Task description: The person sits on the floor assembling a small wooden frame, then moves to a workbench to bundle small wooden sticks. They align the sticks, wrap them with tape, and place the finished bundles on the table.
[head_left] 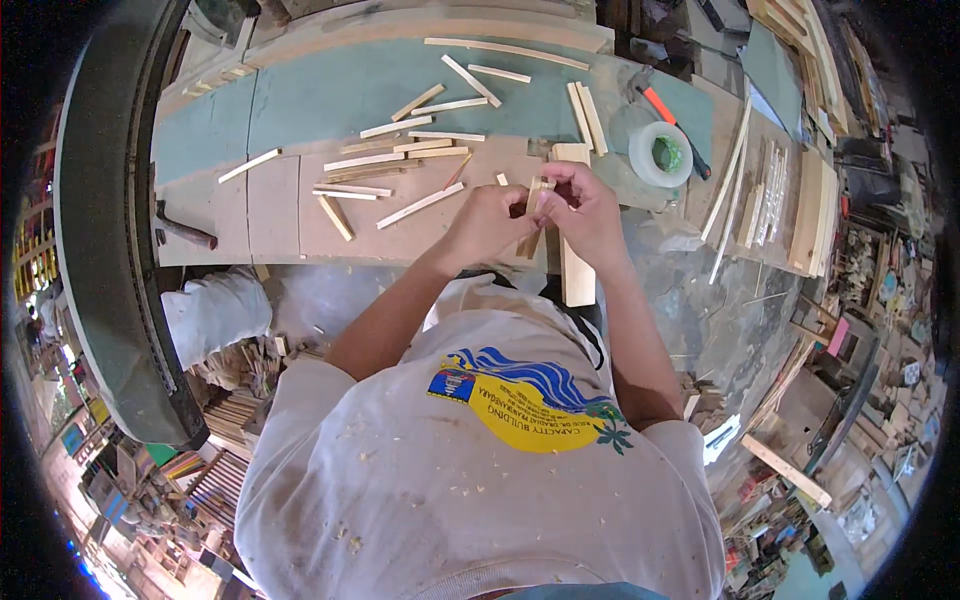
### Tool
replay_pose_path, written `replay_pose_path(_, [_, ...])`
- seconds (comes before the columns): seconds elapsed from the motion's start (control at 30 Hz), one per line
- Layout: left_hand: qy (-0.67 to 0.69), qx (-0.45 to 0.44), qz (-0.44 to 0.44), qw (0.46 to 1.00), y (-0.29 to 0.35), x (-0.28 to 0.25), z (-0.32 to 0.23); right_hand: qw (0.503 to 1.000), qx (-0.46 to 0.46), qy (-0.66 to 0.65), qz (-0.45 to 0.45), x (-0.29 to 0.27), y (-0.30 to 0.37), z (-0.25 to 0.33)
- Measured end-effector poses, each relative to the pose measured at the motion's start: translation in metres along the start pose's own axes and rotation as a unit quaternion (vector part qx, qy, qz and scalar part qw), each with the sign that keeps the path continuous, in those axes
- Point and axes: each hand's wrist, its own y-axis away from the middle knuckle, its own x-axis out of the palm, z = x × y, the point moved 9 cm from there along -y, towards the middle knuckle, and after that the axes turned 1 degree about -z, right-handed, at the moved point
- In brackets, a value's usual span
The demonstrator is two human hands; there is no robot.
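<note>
My left hand (488,222) and my right hand (582,208) meet above the front edge of the workbench (270,215). Both grip a short, thin wooden stick (533,198) held roughly upright between the fingers. Beneath the hands lies a wider wooden board (576,272) that sticks out past the bench edge toward me. Several loose wooden slats (420,205) are scattered on the bench just left of my left hand.
A roll of tape (660,153) and an orange-handled tool (668,110) lie right of the hands. Long thin strips (735,180) and stacked boards (810,205) sit at the bench's right end. A white sack (215,312) and wood offcuts (235,400) lie on the floor at left.
</note>
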Motion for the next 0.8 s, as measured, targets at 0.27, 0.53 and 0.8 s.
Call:
replay_pose_path(0.27, [-0.042, 0.050, 0.027, 0.998, 0.008, -0.013, -0.010, 0.995, -0.049, 0.091, 0.003, -0.007, -0.013, 0.024])
replay_pose_path(0.53, [-0.013, -0.045, 0.089, 0.995, 0.021, -0.015, 0.006, 0.980, -0.071, 0.016, -0.184, -0.071, -0.029, 0.058])
replay_pose_path(0.8, [0.535, -0.123, -0.083, 0.832, 0.010, -0.021, 0.045, 0.991, 0.031, 0.012, -0.128, -0.028, 0.008, 0.011])
